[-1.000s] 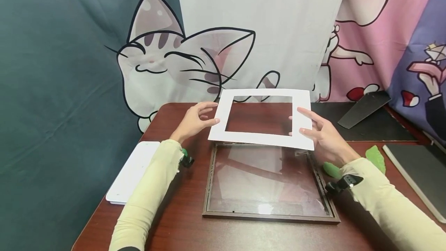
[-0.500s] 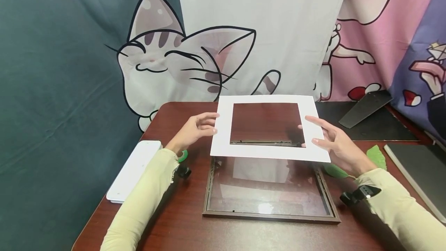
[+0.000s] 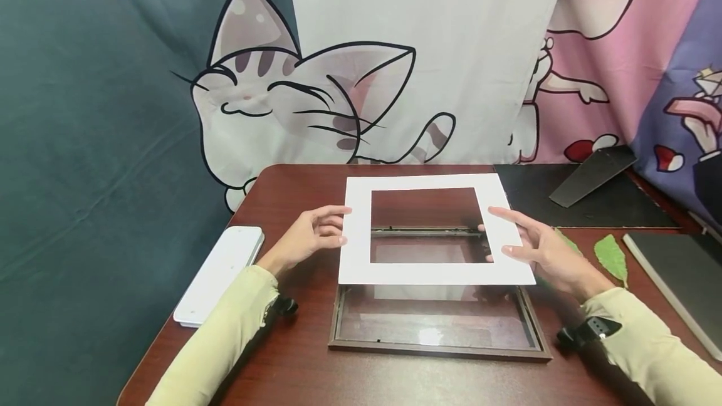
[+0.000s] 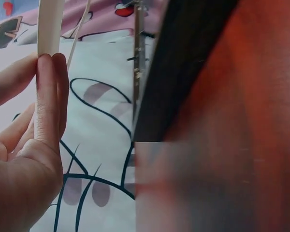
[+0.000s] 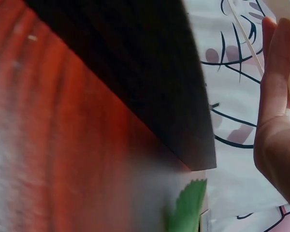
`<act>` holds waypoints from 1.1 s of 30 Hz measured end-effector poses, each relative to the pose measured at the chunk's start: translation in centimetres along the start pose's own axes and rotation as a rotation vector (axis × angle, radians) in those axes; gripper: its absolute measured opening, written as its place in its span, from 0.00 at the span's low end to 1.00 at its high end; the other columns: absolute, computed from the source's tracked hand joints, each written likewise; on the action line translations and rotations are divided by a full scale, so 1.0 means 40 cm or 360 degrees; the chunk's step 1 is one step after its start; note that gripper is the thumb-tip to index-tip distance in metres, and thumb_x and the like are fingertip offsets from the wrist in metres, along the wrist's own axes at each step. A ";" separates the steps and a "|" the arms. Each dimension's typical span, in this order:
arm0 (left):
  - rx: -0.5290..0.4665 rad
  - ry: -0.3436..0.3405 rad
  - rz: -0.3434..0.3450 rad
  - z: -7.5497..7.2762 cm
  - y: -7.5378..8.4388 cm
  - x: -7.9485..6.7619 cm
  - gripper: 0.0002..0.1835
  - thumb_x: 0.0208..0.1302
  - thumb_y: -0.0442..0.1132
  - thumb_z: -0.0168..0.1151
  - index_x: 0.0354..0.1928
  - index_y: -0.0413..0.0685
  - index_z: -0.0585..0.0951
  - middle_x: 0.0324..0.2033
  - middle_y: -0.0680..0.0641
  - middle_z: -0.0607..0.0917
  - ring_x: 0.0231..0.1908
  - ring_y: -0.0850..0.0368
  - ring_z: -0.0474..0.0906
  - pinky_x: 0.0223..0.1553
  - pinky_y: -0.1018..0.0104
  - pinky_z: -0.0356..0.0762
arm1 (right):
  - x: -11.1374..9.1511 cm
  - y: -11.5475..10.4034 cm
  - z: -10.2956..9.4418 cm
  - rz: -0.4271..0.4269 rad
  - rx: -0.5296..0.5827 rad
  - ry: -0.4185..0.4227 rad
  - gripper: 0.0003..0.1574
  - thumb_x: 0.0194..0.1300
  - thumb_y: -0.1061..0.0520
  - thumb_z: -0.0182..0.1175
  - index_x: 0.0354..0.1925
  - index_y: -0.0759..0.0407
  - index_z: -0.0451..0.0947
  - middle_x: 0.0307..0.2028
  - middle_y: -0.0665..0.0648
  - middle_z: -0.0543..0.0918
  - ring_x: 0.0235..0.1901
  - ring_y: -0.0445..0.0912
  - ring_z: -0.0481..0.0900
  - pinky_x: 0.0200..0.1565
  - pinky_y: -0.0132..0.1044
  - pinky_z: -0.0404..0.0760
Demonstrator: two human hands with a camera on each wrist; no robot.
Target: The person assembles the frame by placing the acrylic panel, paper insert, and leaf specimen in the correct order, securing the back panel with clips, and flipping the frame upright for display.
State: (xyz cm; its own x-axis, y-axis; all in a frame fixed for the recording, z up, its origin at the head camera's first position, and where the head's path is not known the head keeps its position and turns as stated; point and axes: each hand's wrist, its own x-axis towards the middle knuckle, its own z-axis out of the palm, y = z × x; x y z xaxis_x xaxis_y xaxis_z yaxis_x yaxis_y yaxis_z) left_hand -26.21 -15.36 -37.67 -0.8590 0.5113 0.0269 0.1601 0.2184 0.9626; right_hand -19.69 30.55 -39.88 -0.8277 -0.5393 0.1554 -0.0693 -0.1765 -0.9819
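Observation:
A white picture mat (image 3: 355, 240) with a rectangular window is held up, tilted, above the far part of a dark picture frame (image 3: 440, 351) with a clear pane, lying on the table. My left hand (image 3: 304, 237) pinches the mat's left edge with its fingertips, also seen in the left wrist view, where the hand (image 4: 34, 130) meets the edge. On the opposite side, my right hand (image 3: 555, 255) grips the mat, thumb on top and some fingertips showing through the window. Part of the frame is hidden behind the mat.
On the left of the wooden table (image 3: 293, 343) lies a white flat device (image 3: 220, 274). At the back right is a black backing board (image 3: 586, 196) with a stand leg. A green leaf (image 3: 611, 259) and a dark notebook-like slab (image 3: 685, 281) lie on the right.
Both hands have lowered the picture mat toward me, so it overlaps more of the frame in view. The hands still hold its two sides. The frame has not moved.

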 end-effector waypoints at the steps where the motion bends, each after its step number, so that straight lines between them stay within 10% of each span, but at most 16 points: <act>1: 0.0012 -0.0004 -0.0009 0.002 -0.003 -0.006 0.32 0.61 0.31 0.70 0.68 0.47 0.74 0.44 0.47 0.81 0.42 0.63 0.83 0.45 0.72 0.82 | -0.004 0.001 0.002 0.0026 -0.0013 0.0003 0.45 0.73 0.75 0.46 0.80 0.55 0.45 0.66 0.50 0.78 0.49 0.56 0.88 0.46 0.37 0.87; 5: 0.0036 -0.0028 -0.0039 0.011 -0.015 -0.029 0.33 0.60 0.33 0.71 0.68 0.48 0.74 0.45 0.45 0.82 0.43 0.62 0.83 0.46 0.71 0.82 | -0.018 0.006 0.012 0.0131 -0.0161 0.0040 0.46 0.73 0.72 0.49 0.80 0.55 0.44 0.65 0.47 0.78 0.50 0.56 0.88 0.46 0.38 0.87; 9: 0.0068 -0.0061 -0.0053 0.014 -0.025 -0.050 0.33 0.60 0.34 0.72 0.68 0.48 0.73 0.45 0.44 0.82 0.43 0.61 0.84 0.47 0.70 0.81 | -0.029 0.005 0.029 0.0247 -0.0697 0.0201 0.46 0.70 0.61 0.61 0.79 0.49 0.52 0.65 0.42 0.72 0.46 0.36 0.84 0.41 0.33 0.84; 13: 0.0146 -0.0088 -0.0069 0.013 -0.036 -0.066 0.33 0.60 0.35 0.72 0.68 0.48 0.74 0.46 0.42 0.83 0.43 0.61 0.83 0.46 0.71 0.81 | -0.040 -0.001 0.047 0.0356 -0.1092 0.0277 0.45 0.66 0.51 0.67 0.76 0.40 0.60 0.64 0.52 0.67 0.35 0.37 0.73 0.29 0.37 0.75; 28: 0.0375 -0.0302 -0.0019 0.041 -0.035 -0.082 0.28 0.61 0.35 0.71 0.63 0.45 0.77 0.41 0.42 0.86 0.38 0.58 0.87 0.43 0.70 0.82 | -0.083 -0.014 0.029 0.0168 -0.0680 0.0060 0.40 0.69 0.68 0.58 0.75 0.65 0.57 0.58 0.43 0.69 0.12 0.49 0.48 0.13 0.40 0.57; 31: 0.0425 -0.0290 -0.0037 0.040 -0.038 -0.085 0.25 0.60 0.35 0.71 0.60 0.44 0.79 0.40 0.43 0.85 0.37 0.60 0.86 0.42 0.71 0.82 | -0.091 -0.004 0.030 0.0186 -0.0570 0.0054 0.39 0.70 0.69 0.55 0.75 0.66 0.55 0.65 0.37 0.66 0.26 0.36 0.75 0.24 0.28 0.70; 33: 0.0463 -0.0262 -0.0041 0.039 -0.039 -0.087 0.24 0.60 0.35 0.71 0.59 0.44 0.80 0.40 0.44 0.85 0.37 0.61 0.85 0.42 0.71 0.81 | -0.096 0.003 0.032 0.0204 -0.0513 0.0052 0.39 0.71 0.69 0.54 0.76 0.66 0.55 0.69 0.35 0.63 0.47 0.25 0.73 0.36 0.23 0.76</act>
State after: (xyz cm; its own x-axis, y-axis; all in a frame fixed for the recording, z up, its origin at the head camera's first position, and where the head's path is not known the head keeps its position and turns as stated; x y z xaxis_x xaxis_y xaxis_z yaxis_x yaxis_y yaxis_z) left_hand -22.71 -16.19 -39.69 -0.7783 0.6248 -0.0630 0.2919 0.4487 0.8447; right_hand -15.82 31.53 -40.45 -0.8581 -0.5125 0.0302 -0.1315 0.1627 -0.9779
